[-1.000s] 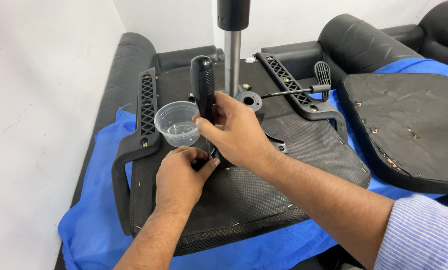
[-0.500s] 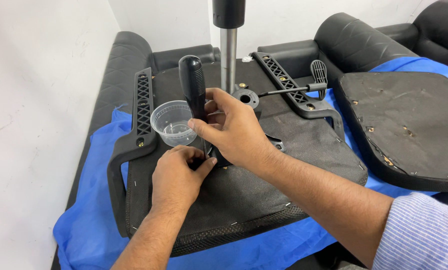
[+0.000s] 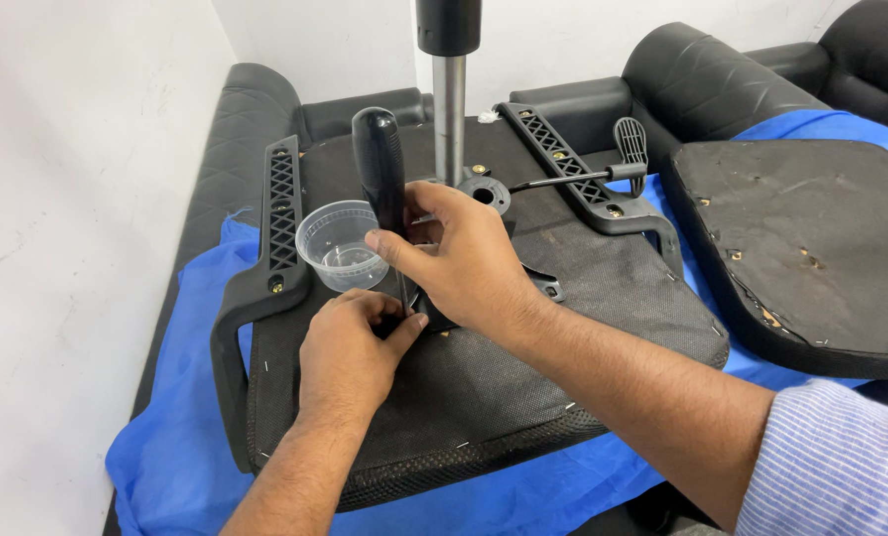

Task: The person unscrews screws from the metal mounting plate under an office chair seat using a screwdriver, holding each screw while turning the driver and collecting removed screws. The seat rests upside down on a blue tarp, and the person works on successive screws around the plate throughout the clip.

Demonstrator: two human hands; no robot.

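- Head view: the right hand [image 3: 464,260] is wrapped around a black-handled screwdriver [image 3: 381,177], holding it upright with the shaft running down to the underside of an upturned office chair seat [image 3: 603,298].
- The left hand [image 3: 350,349] is closed at the foot of the shaft, fingertips pinched around the tip; whatever sits under the tip — a screw, most likely — is hidden by the fingers, so I cannot tell its state.
- Judged from this, the step in hand is working a fastener on the black metal mechanism plate [image 3: 538,283] at the seat's centre, with the left hand steadying the tip while the right hand turns.
- What the work calls for is keeping the shaft plumb over the fastener and pressing down through the handle; a tilt would likely let the tip slip out.
- A clear plastic cup [image 3: 340,245] stands just beside the screwdriver on its left, touching or nearly touching the handle side — close enough that a wide wrist swing could knock it.
- Behind the hands the gas lift column [image 3: 450,104] rises upright, limiting room to the rear; the lever with a paddle end [image 3: 603,171] lies to the right of it.
- The left armrest [image 3: 270,243] and right armrest [image 3: 573,169] frame the seat on both sides.
- Open room lies toward the person, over the bare fabric near the seat's front edge; a separate padded panel [image 3: 811,238] rests well apart on the right, over the blue sheet [image 3: 181,397].
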